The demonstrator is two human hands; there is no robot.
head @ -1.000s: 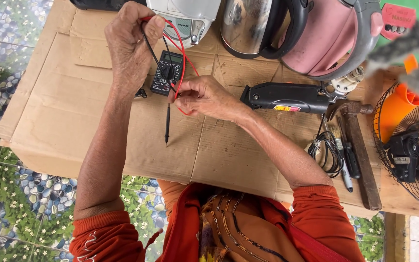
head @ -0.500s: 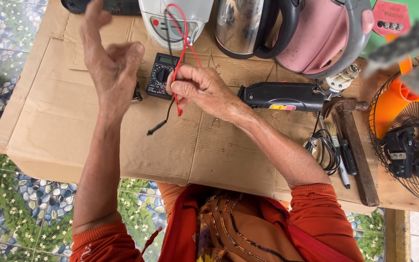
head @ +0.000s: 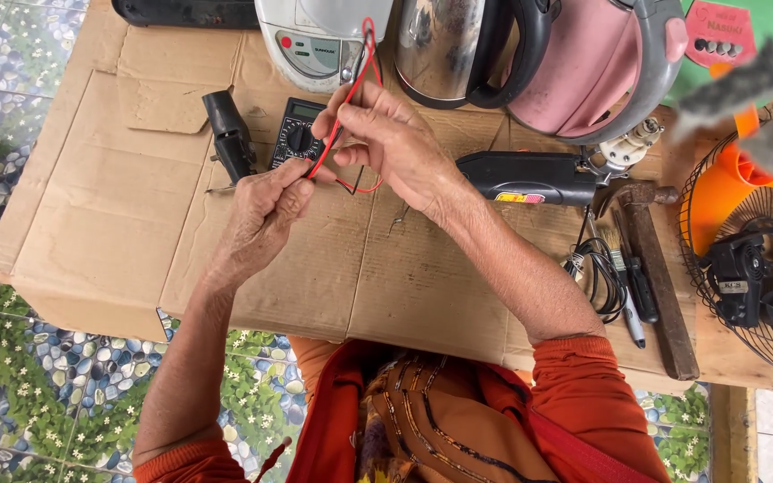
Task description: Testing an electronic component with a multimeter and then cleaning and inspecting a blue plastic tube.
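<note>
Both hands, left hand [head: 266,201] and right hand [head: 386,134], pinch the red test lead [head: 344,107] (looped) above the black multimeter [head: 295,134].

The right hand [head: 395,148] covers part of the multimeter [head: 298,134] and where the red lead [head: 351,85] ends, the fan [head: 753,268] right of it is cut off by the edge, and a blurred grey shape [head: 753,85] hangs above that fan.

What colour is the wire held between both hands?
Red wire, looped up from the hands; head view.
</note>
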